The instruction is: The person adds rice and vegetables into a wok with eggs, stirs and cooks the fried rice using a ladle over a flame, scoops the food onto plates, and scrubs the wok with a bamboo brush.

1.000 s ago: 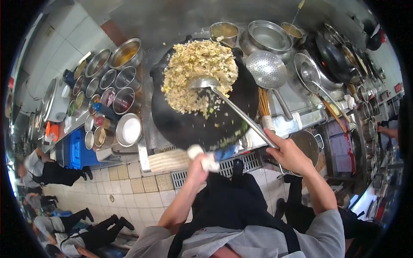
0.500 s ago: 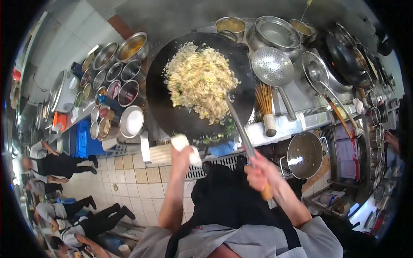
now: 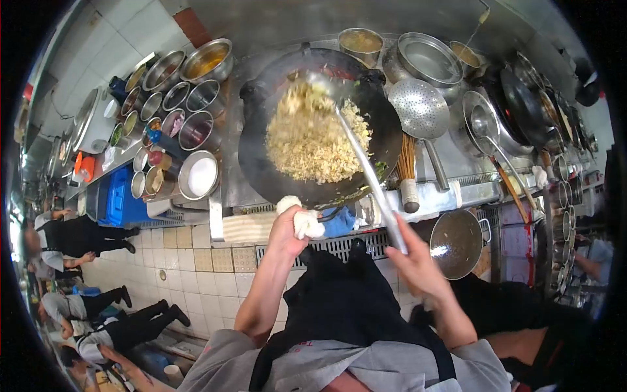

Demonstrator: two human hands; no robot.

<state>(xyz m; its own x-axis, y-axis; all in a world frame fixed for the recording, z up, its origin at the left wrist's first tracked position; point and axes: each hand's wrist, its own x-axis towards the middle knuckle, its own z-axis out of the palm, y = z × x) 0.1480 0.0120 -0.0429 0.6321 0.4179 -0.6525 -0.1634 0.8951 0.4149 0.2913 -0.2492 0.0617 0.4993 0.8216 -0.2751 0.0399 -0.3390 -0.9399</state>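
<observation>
Wok [image 3: 386, 140] stands at twelve o'clock from the person's body with the fried rice [image 3: 320, 160] inside it, and there the largest risk seems to lie: a hard jerk could spill grains over the near rim at six o'clock, because the rice spreads low on that side while a blurred part rises toward eleven. Too wide a sweep of the ladle [image 3: 371, 171] might fling some onto the skimmer [image 3: 420, 108] at the wok's two o'clock. The right hand [image 3: 418, 261], at five o'clock, has its fingers around the handle's end, where a loose grip could let it twist. The left hand [image 3: 285, 234] clutches a bunched white cloth [image 3: 308, 224] near seven o'clock; whether it also grips the wok I cannot tell, but a slipping fold could bare the fingers to hot metal. Compared with half a second earlier, the wok sits closer to the body, baring the stove ring at twelve; the rice, then one slumped mass, now partly lifts; the ladle, then reaching in near four o'clock, points up toward twelve; its wooden end, then visible, is hidden; and the cloth stays in the left hand.
</observation>
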